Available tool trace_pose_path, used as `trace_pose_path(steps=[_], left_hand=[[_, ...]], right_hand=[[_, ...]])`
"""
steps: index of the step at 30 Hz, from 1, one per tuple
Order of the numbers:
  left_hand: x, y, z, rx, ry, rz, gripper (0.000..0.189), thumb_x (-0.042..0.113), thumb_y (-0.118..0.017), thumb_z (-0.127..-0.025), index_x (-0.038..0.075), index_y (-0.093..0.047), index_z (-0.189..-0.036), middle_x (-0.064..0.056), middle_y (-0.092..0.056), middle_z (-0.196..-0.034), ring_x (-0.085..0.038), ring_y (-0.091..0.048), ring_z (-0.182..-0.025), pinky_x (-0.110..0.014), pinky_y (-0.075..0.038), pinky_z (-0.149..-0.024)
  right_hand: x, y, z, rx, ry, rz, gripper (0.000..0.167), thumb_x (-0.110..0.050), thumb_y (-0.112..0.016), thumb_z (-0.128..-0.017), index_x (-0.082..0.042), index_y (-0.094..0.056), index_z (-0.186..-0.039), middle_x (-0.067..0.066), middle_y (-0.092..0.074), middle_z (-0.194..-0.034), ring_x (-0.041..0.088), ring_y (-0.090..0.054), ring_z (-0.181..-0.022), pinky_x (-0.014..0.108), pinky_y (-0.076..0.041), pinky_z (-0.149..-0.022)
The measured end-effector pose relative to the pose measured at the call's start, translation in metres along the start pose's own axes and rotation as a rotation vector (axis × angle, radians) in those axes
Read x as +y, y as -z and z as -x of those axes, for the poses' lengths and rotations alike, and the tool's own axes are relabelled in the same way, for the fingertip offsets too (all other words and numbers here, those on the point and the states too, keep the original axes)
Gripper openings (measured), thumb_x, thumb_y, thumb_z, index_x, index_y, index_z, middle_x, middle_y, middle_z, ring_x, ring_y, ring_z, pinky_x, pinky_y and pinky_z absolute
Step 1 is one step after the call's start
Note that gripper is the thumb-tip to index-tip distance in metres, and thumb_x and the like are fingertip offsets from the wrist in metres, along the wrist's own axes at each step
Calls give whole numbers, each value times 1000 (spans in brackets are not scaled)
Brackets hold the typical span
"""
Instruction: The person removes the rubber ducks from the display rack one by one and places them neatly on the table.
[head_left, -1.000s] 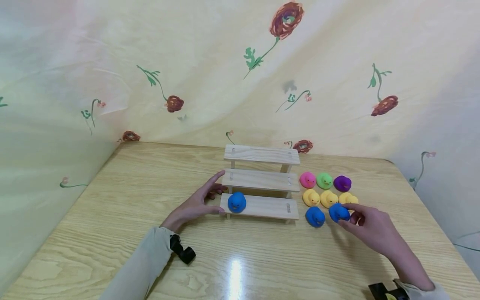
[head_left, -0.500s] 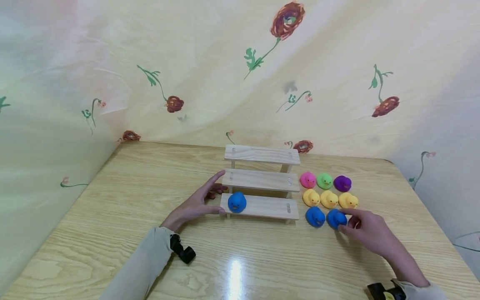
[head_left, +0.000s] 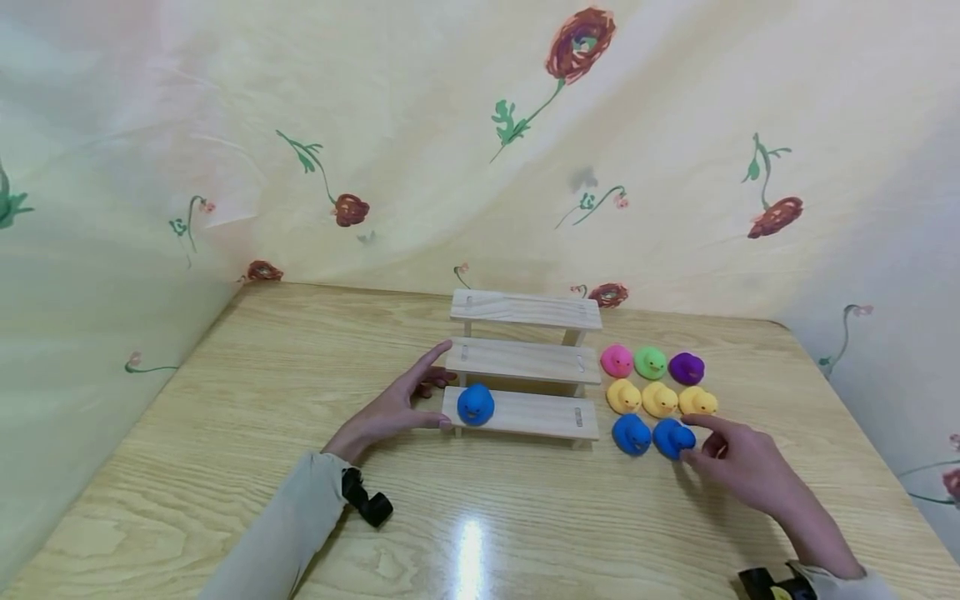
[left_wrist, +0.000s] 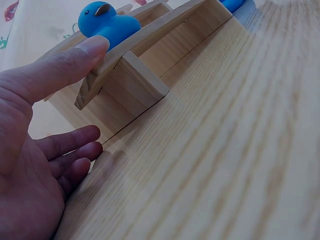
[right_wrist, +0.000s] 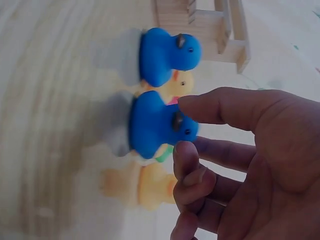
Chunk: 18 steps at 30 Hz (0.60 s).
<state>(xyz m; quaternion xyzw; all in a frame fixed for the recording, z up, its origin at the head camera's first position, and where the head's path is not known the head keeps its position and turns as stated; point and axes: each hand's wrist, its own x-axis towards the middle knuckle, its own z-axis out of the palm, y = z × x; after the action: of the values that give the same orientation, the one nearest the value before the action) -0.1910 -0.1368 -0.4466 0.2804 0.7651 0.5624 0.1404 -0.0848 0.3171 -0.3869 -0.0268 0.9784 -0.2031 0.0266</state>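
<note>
A blue toy duck (head_left: pixel 476 404) sits on the left end of the lowest board of a three-step wooden stand (head_left: pixel 525 412). My left hand (head_left: pixel 390 408) is at the stand's left end. Its thumb lies at the lowest board's edge beside the duck, and the index finger reaches the middle board. Two more blue ducks stand on the table right of the stand. My right hand (head_left: pixel 746 462) is at the right-hand blue duck (head_left: pixel 673 438), thumb and index finger loosely spread about its head. In the right wrist view that duck (right_wrist: pixel 150 125) stands upright on the table.
Behind the blue ducks is a row of yellow ducks (head_left: pixel 660 400). Farther back stand a pink duck (head_left: pixel 617 361), a green duck (head_left: pixel 650 363) and a purple duck (head_left: pixel 686 368). A flowered cloth (head_left: pixel 420 150) hangs behind the wooden table (head_left: pixel 337 333).
My right hand has brought the blue duck down and toward me, setting it on the table beside the other blue one. Its fingers have since eased slightly off. The left hand has stayed still.
</note>
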Motion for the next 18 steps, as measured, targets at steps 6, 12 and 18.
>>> trace_pose_path(steps=[6, 12, 18], left_hand=[[0, 0, 0, 1, -5, -1, 106, 22, -84, -82, 44, -14, -159, -11, -52, -148, -31, -45, -139, -47, -36, -109], [0, 0, 0, -2, -6, -3, 105, 24, -83, -83, 42, -13, -160, -12, -52, -147, -31, -45, -139, -45, -37, -109], [1, 0, 0, -1, 3, 2, 105, 22, -83, -82, 44, -14, -159, -11, -52, -147, -31, -45, -139, -48, -35, -110]], right_hand=[[-14, 9, 1, 99, 35, 29, 45, -20, -75, -89, 3, -64, -126, 0, -57, -72, 5, -41, -58, 23, -34, -50], [-38, 15, 0, 214, 86, 26, 40, -19, -77, -88, 1, -67, -121, -1, -58, -72, 3, -40, -57, 23, -31, -49], [-68, 17, -5, 272, 136, -20, 35, -18, -78, -86, -2, -69, -117, 0, -60, -73, 3, -41, -59, 23, -32, -49]])
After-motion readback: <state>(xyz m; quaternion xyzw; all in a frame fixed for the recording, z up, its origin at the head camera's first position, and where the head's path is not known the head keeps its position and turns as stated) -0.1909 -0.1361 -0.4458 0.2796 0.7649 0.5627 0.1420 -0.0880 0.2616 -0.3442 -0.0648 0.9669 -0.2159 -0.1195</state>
